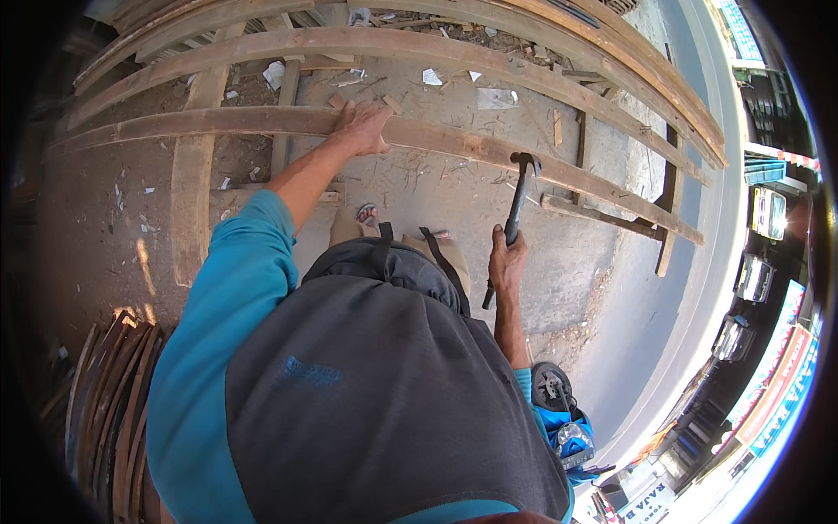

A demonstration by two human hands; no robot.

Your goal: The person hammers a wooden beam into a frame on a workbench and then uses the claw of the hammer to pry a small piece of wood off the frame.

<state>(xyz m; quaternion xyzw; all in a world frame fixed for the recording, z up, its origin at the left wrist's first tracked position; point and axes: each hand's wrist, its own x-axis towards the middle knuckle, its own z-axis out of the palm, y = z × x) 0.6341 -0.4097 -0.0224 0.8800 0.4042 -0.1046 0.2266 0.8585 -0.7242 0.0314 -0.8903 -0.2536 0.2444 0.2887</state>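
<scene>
A long wooden beam (pixel 436 138) runs across in front of me, lying over crosswise timbers. My left hand (pixel 358 131) is on top of it, the fingers reaching over the far edge and the thumb toward the near edge, so it grips the beam. Small brown wood pieces (pixel 392 104) show just beyond those fingers. On the right, a dark claw hammer (pixel 521 192) stands with its head close to the beam. My right hand (pixel 508 258) is closed around the lower handle, whose end sticks out below the fist.
More beams (pixel 367 39) lie beyond, roughly parallel. A wide plank (pixel 194 175) crosses under them at left. Nails and scraps litter the ground (pixel 419 201). Curved boards (pixel 113 410) stack at lower left. A blue motorcycle (pixel 567 428) stands at lower right, beside a road (pixel 646 349).
</scene>
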